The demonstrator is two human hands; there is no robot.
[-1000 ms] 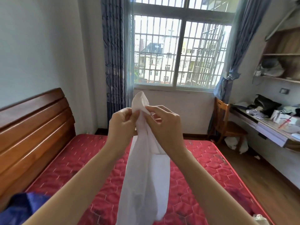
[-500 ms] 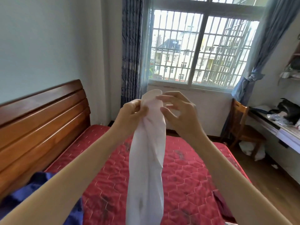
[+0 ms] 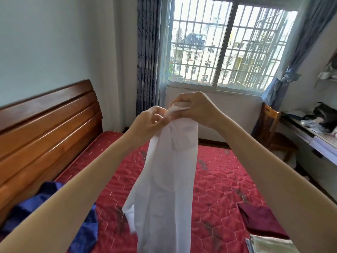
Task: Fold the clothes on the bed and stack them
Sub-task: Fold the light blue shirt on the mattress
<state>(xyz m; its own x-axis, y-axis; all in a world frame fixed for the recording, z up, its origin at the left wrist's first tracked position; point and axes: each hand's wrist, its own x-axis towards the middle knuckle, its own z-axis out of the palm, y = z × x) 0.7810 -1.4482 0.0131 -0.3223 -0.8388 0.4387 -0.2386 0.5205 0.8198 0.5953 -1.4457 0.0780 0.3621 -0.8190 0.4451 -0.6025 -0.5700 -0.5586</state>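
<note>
Gripping white garment (image 3: 169, 172) top | left hand (image 3: 149, 123), right hand (image 3: 197, 108)

**What the view hid or cut off**

The white garment (image 3: 169, 179) ran off the bottom edge, so its lower end was unseen, and its hanging folds covered the middle of the bed (image 3: 218, 179). Its top edge was bunched inside the left hand (image 3: 149, 123) and right hand (image 3: 197, 108), whose fingertips were hidden by cloth. The left forearm covered much of the blue garment (image 3: 85, 232), which was also cut by the frame. The dark red cloth (image 3: 260, 220) was partly behind the right forearm. A shiny item (image 3: 268, 246) at the bottom edge was too cropped to identify. Clutter on the tabletop (image 3: 319, 137) was cut off at the right.
</note>
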